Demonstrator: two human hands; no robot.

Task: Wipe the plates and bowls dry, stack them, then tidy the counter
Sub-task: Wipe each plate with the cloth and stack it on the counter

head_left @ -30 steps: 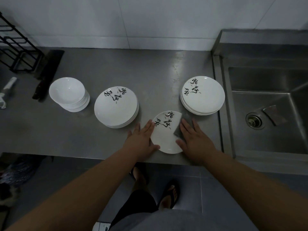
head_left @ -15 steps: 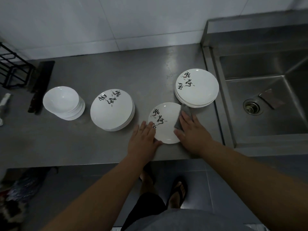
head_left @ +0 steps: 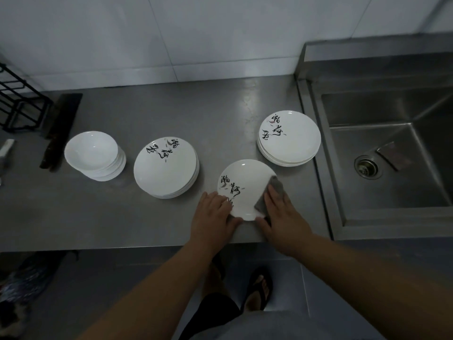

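In the head view, a lone plate with black brush lettering lay flat on the steel counter, just below the frame's centre and close to the counter's near edge. The left hand rested on the plate's lower-left rim, fingers straight and together over the lettering, thumb lying along the near rim. The right hand lay flat, fingers straight, pressing a grey cloth onto the plate's right side; the cloth showed above and left of the fingers, and the thumb reached toward the plate's near edge. Neither hand was curled round anything. Up and right of the plate, near it but apart, sat the right stack of lettered plates, just beside the sink with its drain at the right of the frame. Left of the plate stood the middle stack of the same plates, and farther left the white bowls, nested. A dark knife lay beyond the bowls at the left, beside a black wire rack at the left edge.
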